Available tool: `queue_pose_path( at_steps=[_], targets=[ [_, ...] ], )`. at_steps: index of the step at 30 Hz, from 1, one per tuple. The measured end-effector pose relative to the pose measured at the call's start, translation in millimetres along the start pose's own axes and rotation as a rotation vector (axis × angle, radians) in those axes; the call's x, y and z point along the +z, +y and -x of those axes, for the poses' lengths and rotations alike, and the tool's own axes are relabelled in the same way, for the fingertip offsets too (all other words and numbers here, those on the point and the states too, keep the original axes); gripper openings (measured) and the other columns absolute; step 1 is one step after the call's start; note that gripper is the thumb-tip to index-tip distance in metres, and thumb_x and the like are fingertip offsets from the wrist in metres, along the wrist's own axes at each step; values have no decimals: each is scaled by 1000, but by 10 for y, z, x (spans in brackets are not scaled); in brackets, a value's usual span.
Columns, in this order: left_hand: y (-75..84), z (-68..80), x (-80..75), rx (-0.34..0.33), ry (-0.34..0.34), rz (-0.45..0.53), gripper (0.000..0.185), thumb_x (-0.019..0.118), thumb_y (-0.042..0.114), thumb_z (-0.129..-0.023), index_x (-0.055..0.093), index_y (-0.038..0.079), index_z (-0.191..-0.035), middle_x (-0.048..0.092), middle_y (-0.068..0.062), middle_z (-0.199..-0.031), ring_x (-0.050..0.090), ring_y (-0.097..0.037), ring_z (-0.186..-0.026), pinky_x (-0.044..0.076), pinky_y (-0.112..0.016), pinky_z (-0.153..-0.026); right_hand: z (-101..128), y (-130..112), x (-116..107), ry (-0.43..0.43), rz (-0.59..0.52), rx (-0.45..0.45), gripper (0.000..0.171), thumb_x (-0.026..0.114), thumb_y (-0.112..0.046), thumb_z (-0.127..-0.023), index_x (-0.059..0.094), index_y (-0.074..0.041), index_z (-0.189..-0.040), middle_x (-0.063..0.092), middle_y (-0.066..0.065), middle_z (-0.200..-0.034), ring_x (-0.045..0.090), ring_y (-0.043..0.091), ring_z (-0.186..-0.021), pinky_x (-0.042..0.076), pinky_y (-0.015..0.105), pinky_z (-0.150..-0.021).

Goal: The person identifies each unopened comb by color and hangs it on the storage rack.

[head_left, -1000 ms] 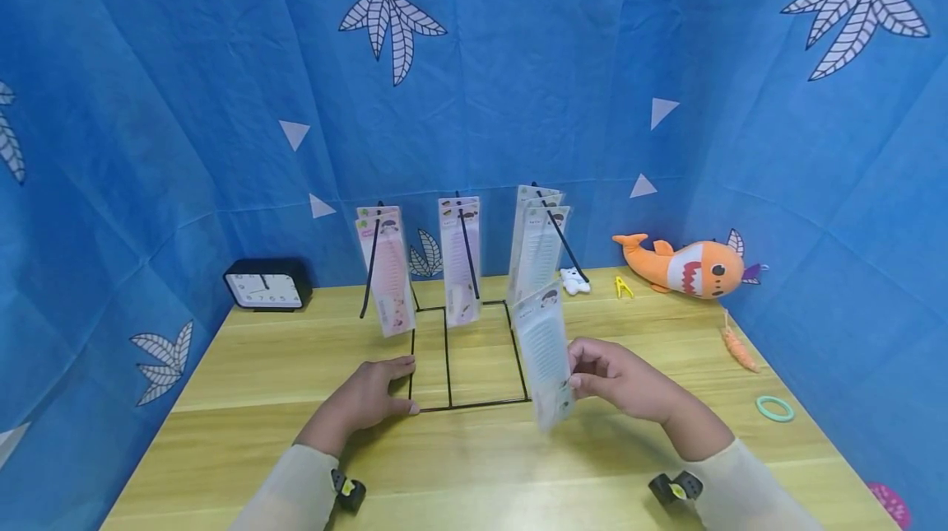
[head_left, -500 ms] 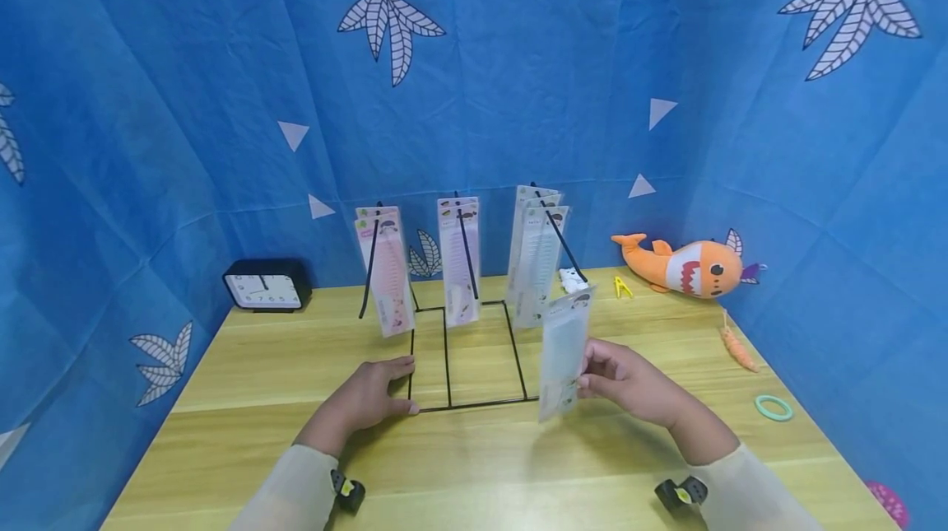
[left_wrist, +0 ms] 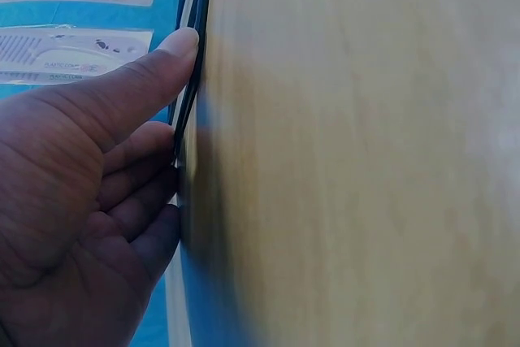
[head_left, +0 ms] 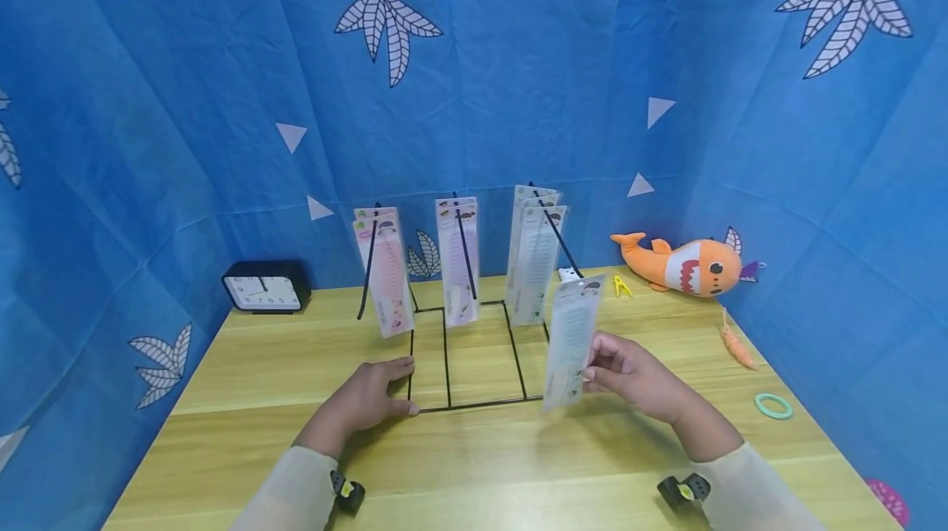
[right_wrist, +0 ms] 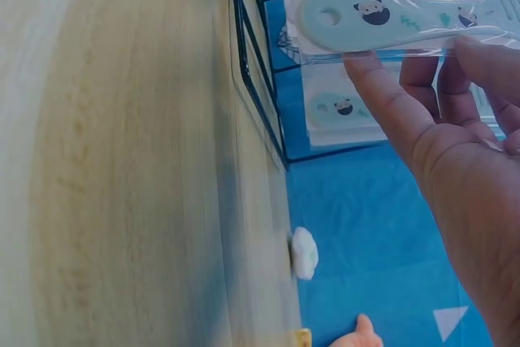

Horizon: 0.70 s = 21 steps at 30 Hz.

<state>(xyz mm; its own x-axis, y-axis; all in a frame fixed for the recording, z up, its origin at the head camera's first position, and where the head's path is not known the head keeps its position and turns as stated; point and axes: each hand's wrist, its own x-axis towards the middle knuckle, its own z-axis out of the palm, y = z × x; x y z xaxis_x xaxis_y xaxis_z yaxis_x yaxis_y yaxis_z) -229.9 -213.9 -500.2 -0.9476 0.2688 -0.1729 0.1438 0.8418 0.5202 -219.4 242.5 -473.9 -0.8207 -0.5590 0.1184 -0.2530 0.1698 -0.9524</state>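
Observation:
My right hand (head_left: 635, 376) pinches the right edge of a packaged light-green comb (head_left: 572, 337) in front of the rack's right hook. Panda prints show on this comb's handle (right_wrist: 361, 20) in the right wrist view. The black wire rack (head_left: 485, 404) stands on the table with three hooks. Pink packaged combs (head_left: 388, 280) hang on the left hook, purple packaged combs (head_left: 459, 272) on the middle one, green packaged combs (head_left: 536, 267) on the right. With thumb and fingertips, my left hand (head_left: 364, 395) touches the left front corner of the rack base.
A black clock (head_left: 267, 286) stands at the back left. Behind the right hook lies a small white figure (head_left: 569, 274). Rightward are a yellow clip (head_left: 621, 286), an orange shark plush (head_left: 689, 267), an orange carrot-like trinket (head_left: 738, 349) and a green ring (head_left: 773, 407). Blue curtain encloses the table.
My right hand has carried the pinched comb a little to the right and slightly up, turning its top rightward. The left hand stays at the rack corner.

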Motion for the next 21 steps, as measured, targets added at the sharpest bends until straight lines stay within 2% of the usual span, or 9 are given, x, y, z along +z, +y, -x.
queue_pose_path(
  at_steps=[6, 11, 17, 21],
  targets=[
    [-6, -2, 0, 4, -1, 0, 73, 90, 31, -92, 61, 11, -156, 52, -7, -169, 43, -39, -159, 39, -57, -130, 5, 12, -5, 9, 2, -10, 6, 61, -4, -111, 58, 0, -114, 65, 24, -142, 73, 11, -120, 68, 50, -94],
    [-3, -2, -3, 8, -5, 2, 73, 89, 32, -92, 61, 11, -156, 52, -7, -169, 44, -38, -159, 39, -56, -131, -3, 11, 2, 31, 15, 4, 9, 60, -5, -111, 57, 3, -113, 67, 22, -135, 73, 13, -117, 69, 48, -93],
    [-2, 5, -8, 8, -10, 10, 73, 89, 31, -93, 60, 10, -156, 51, -7, -169, 43, -40, -159, 39, -57, -130, -94, -34, 56, 153, 20, 77, 11, 61, -5, -111, 57, 5, -114, 65, 21, -118, 71, 18, -108, 69, 47, -93],
    [-1, 7, -16, 5, -10, 11, 74, 89, 32, -93, 59, 12, -157, 50, -6, -170, 42, -39, -159, 38, -57, -131, -193, -80, 88, 232, 38, 119, 12, 60, -4, -110, 58, 5, -118, 64, 22, -117, 72, 24, -112, 69, 47, -94]
  ],
)
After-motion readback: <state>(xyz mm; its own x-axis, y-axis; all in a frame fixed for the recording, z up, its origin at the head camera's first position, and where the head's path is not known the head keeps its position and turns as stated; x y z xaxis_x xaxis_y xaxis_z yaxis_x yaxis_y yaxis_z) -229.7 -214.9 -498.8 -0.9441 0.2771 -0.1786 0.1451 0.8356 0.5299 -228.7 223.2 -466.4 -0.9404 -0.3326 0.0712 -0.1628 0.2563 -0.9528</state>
